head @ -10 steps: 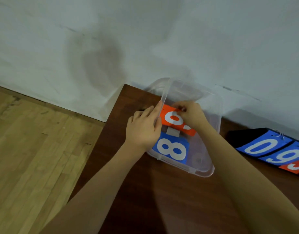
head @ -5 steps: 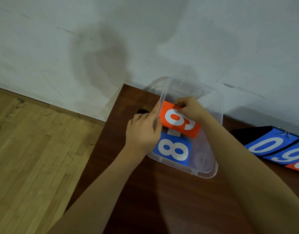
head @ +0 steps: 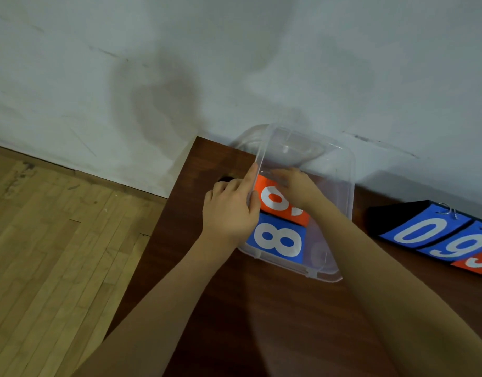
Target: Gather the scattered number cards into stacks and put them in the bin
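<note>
Orange 6 card [head: 278,202] inside clear bin [head: 350,191], beyond blue 8 card [head: 278,242], long axis slanting left-right. Right hand [head: 297,186] on its far edge, grip unclear. Left hand [head: 230,210] grips bin's left rim.

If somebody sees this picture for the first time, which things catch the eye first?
The bright cards in the clear bin at the table's far edge: an orange card under the right hand, a blue 8 card nearer. The left hand is at the bin's left wall. A scoreboard lies to the right.
</note>
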`<state>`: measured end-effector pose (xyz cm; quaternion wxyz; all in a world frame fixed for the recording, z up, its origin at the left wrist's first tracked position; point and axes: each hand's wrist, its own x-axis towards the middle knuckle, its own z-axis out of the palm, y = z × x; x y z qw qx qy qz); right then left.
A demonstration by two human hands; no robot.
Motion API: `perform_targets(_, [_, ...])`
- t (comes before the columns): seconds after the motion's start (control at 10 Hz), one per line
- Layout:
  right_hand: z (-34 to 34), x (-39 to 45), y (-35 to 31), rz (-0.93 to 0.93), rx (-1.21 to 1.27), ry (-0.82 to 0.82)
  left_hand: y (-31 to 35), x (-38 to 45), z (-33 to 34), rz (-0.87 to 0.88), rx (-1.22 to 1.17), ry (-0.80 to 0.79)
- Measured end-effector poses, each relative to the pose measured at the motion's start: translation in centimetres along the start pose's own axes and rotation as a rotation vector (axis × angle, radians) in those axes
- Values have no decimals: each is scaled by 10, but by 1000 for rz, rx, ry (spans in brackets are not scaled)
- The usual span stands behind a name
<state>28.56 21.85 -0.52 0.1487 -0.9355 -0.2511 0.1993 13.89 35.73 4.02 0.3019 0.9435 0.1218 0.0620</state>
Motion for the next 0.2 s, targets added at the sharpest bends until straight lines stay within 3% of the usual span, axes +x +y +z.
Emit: perform_targets(0.2, [-41, -51, -29, 52, 193, 239, 5, 4, -10, 43, 156, -45])
